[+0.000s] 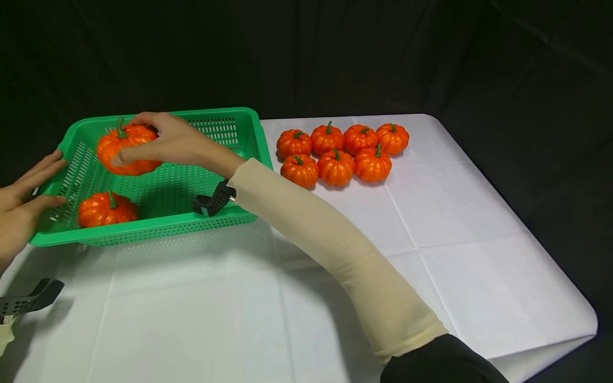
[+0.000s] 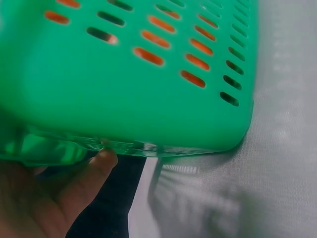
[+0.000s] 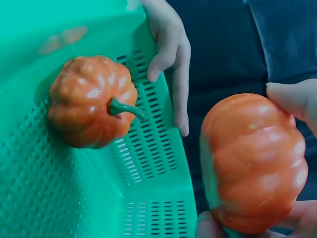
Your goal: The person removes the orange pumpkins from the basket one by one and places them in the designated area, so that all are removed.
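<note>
My right hand (image 1: 167, 139) grips an orange toy pumpkin (image 1: 125, 151) with a green stem, thumb on one side and fingers on the other. In the head view it overlaps the left part of the green plastic basket (image 1: 191, 217). A second pumpkin (image 1: 106, 210) sits inside the basket at its near left corner, stem upward; the right wrist view shows this pumpkin (image 3: 91, 101) too. My left hand (image 1: 21, 205) rests at the basket's left rim with its fingers extended. Its thumb (image 2: 94, 178) lies close to the basket edge in the left wrist view.
To the right of the basket, several more pumpkins (image 1: 336, 167) stand in two rows on the white-covered table (image 1: 479, 266). Black cloth (image 1: 306, 58) hangs behind the table. A black wrist mount (image 1: 215, 199) on my right arm hangs over the basket's near rim.
</note>
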Motion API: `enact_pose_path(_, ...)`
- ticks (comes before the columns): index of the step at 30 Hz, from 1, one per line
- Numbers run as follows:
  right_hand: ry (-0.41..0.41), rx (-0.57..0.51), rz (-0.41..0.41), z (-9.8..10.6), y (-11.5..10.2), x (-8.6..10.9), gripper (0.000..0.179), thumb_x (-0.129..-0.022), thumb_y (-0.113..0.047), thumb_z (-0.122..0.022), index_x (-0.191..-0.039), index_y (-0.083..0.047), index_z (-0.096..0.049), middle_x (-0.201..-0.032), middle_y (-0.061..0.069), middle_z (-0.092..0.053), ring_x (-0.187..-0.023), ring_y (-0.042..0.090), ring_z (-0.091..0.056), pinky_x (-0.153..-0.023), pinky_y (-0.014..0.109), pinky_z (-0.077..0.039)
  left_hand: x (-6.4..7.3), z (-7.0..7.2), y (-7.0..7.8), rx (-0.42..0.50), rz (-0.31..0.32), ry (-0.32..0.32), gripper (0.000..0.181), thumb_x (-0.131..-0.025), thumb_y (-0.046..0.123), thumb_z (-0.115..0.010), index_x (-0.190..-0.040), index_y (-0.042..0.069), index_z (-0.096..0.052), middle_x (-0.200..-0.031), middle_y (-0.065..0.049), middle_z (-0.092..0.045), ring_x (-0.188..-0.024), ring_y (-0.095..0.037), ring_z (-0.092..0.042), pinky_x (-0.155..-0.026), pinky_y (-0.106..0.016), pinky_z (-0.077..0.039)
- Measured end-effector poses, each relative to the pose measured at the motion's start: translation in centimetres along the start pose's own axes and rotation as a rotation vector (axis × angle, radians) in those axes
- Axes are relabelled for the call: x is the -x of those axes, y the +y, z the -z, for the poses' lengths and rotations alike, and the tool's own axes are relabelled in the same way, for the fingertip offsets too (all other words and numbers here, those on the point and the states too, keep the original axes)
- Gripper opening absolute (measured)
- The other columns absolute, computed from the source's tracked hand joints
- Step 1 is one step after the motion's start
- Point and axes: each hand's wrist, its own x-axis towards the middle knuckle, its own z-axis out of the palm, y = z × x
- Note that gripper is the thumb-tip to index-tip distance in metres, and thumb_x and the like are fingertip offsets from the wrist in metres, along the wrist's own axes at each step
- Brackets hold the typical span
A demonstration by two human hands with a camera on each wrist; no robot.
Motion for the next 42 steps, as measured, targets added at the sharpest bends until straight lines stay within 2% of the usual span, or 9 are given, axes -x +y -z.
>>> enact_pose_path(4,-0.002,-0.022,0.002,0.3,0.0,0.6,0.051,-0.074,-0.033,-0.075,-0.119,-0.021,-0.054,-0.104,-0.011,-0.056,-0.089,0.004,-0.054,-0.071,0.017,-0.047,0.1,0.0,0.3,0.008,0.003,0.0,0.069,-0.088,-0.01,-0.044,-0.143,0.03,-0.035,-0.149,0.019,-0.021,-0.135,0.0,-0.011,-0.11,-0.032,-0.003)
enact_pose_path(10,0.013,-0.014,-0.005,0.7,-0.3,1.4,0.053,-0.073,-0.034,-0.076,-0.12,-0.021,-0.054,-0.104,-0.011,-0.056,-0.089,0.003,-0.054,-0.071,0.017,-0.047,0.6,0.1,1.7,0.02,-0.003,0.005,0.069,-0.087,-0.011,-0.043,-0.144,0.027,-0.035,-0.15,0.017,-0.021,-0.135,-0.001,-0.012,-0.11,-0.032,-0.004)
enact_pose_path(19,0.007,0.019,0.022,1.1,-0.1,2.8,0.062,-0.073,-0.036,-0.076,-0.127,-0.02,-0.05,-0.108,-0.012,-0.053,-0.093,0.003,-0.052,-0.071,0.017,-0.047,0.0,0.1,1.1,0.005,-0.008,0.013,0.069,-0.088,-0.01,-0.044,-0.143,0.03,-0.036,-0.149,0.018,-0.023,-0.135,0.0,-0.012,-0.11,-0.03,-0.002)
enact_pose_path(22,0.006,0.03,0.037,1.2,0.2,3.0,0.061,-0.073,-0.036,-0.076,-0.126,-0.02,-0.05,-0.109,-0.011,-0.053,-0.093,0.003,-0.052,-0.072,0.017,-0.047,0.3,0.1,2.6,0.014,-0.001,0.002,0.067,-0.088,-0.01,-0.043,-0.144,0.026,-0.035,-0.15,0.016,-0.022,-0.136,-0.002,-0.011,-0.11,-0.032,-0.002)
enact_pose_path(29,0.005,0.016,0.063,1.7,1.2,3.4,0.061,-0.073,-0.034,-0.076,-0.126,-0.019,-0.051,-0.111,-0.01,-0.053,-0.094,0.005,-0.052,-0.072,0.018,-0.048,1.6,-0.1,6.6,-0.001,0.004,0.006,0.063,-0.09,-0.009,-0.039,-0.145,0.022,-0.033,-0.149,0.016,-0.022,-0.135,-0.001,-0.012,-0.107,-0.021,-0.005)
enact_pose_path(31,0.007,0.025,0.06,1.8,1.5,3.5,0.062,-0.073,-0.035,-0.077,-0.126,-0.02,-0.05,-0.112,-0.01,-0.052,-0.094,0.005,-0.052,-0.072,0.018,-0.048,1.8,-0.1,7.4,0.009,0.014,-0.001,0.061,-0.09,-0.009,-0.039,-0.145,0.017,-0.033,-0.15,0.015,-0.021,-0.135,-0.001,-0.012,-0.109,-0.026,-0.003)
enact_pose_path(34,0.01,0.035,0.054,1.9,1.9,3.7,0.064,-0.072,-0.037,-0.076,-0.128,-0.02,-0.05,-0.113,-0.01,-0.051,-0.095,0.005,-0.052,-0.073,0.018,-0.048,1.6,-0.1,6.5,0.012,0.015,-0.004,0.061,-0.091,-0.009,-0.039,-0.145,0.016,-0.033,-0.15,0.016,-0.021,-0.135,0.0,-0.012,-0.109,-0.027,-0.003)
enact_pose_path(39,0.017,0.026,0.053,2.0,2.4,4.1,0.067,-0.072,-0.038,-0.076,-0.13,-0.019,-0.049,-0.114,-0.01,-0.051,-0.096,0.006,-0.052,-0.073,0.018,-0.048,0.6,-0.1,2.5,0.002,0.0,0.007,0.065,-0.089,-0.009,-0.041,-0.144,0.025,-0.035,-0.149,0.018,-0.022,-0.135,0.001,-0.012,-0.109,-0.028,-0.003)
enact_pose_path(42,0.02,0.03,0.069,2.1,2.7,4.4,0.067,-0.072,-0.038,-0.076,-0.13,-0.018,-0.049,-0.114,-0.009,-0.051,-0.096,0.006,-0.052,-0.073,0.018,-0.048,0.3,-0.1,1.2,0.015,0.0,0.006,0.066,-0.089,-0.009,-0.043,-0.143,0.028,-0.036,-0.149,0.018,-0.022,-0.135,0.001,-0.012,-0.11,-0.031,-0.003)
